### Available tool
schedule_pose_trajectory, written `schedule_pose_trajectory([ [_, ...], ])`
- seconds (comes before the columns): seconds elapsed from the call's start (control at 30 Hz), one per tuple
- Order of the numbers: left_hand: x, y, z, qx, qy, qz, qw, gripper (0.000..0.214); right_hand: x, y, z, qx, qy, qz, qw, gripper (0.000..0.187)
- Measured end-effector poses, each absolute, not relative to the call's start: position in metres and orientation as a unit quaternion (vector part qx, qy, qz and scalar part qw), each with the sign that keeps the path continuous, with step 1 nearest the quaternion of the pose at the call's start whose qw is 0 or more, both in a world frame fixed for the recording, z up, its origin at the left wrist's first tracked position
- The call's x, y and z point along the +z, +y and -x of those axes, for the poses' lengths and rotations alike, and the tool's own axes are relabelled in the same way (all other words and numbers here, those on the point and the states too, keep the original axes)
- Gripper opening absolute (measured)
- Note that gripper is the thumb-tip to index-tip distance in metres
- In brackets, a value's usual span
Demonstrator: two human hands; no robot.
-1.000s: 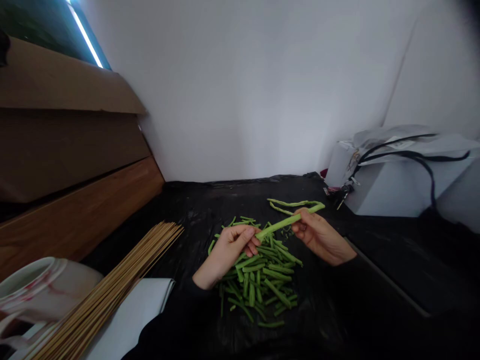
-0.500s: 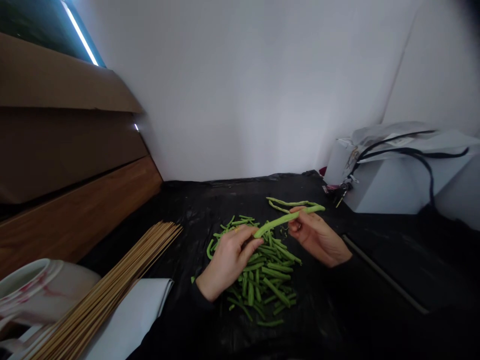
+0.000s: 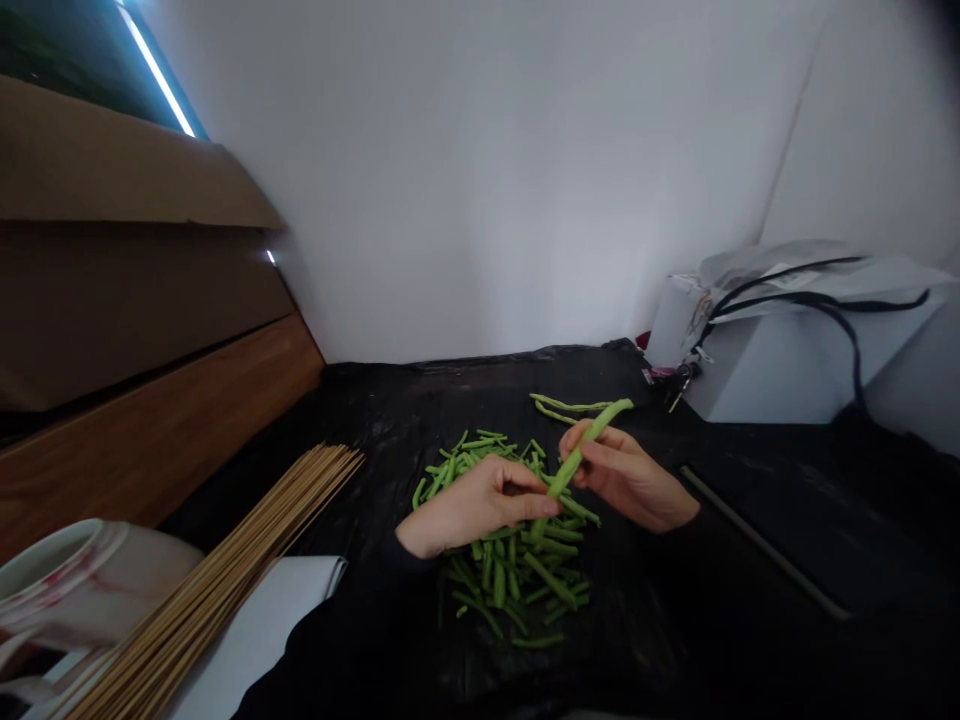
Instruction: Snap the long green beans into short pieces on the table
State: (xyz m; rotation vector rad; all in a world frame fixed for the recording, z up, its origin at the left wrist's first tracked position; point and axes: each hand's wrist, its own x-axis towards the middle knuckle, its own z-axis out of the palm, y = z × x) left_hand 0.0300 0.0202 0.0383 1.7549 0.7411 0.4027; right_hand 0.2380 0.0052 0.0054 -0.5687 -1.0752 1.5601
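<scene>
A long pale green bean [image 3: 571, 466] is held slanting between my two hands, its upper end pointing to the far right. My left hand [image 3: 501, 500] pinches its lower part between thumb and fingers. Farther up, my right hand [image 3: 628, 476] grips the same bean with thumb and fingertips. Under both hands lies a heap of short green bean pieces [image 3: 501, 580], partly hidden by them. Just behind my right hand rest whole long beans [image 3: 570, 406] on the black plastic sheet [image 3: 420, 400].
At the left are a bundle of thin wooden sticks [image 3: 247, 560], folded white paper [image 3: 262, 630] and a stained white mug [image 3: 97, 580]. A dark flat object with a pale edge [image 3: 765, 545] lies at the right. Behind it stands a white box with black cords [image 3: 772, 365].
My left hand has moved right and slightly down along with its end of the bean. The bean has swung from nearly level to a steeper slant.
</scene>
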Motion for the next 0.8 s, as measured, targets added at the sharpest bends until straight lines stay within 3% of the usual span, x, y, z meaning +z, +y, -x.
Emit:
schedule_pose_trajectory([
  [0.13, 0.034, 0.018, -0.037, 0.223, 0.328, -0.726, 0.562, 0.027, 0.01, 0.004, -0.238, 0.646, -0.459, 0.231, 0.564, 0.007],
  [0.3, 0.021, 0.015, -0.04, 0.366, 0.349, -0.728, 0.462, 0.023, 0.009, 0.005, -0.236, 0.64, -0.443, 0.228, 0.585, 0.006],
  [0.6, 0.014, 0.014, -0.041, 0.457, 0.367, -0.722, 0.369, 0.018, 0.0, 0.008, -0.231, 0.67, -0.414, 0.199, 0.584, 0.01],
  [0.8, 0.017, 0.014, -0.035, 0.432, 0.368, -0.806, 0.169, 0.013, -0.003, 0.009, -0.23, 0.646, -0.412, 0.221, 0.603, 0.013],
])
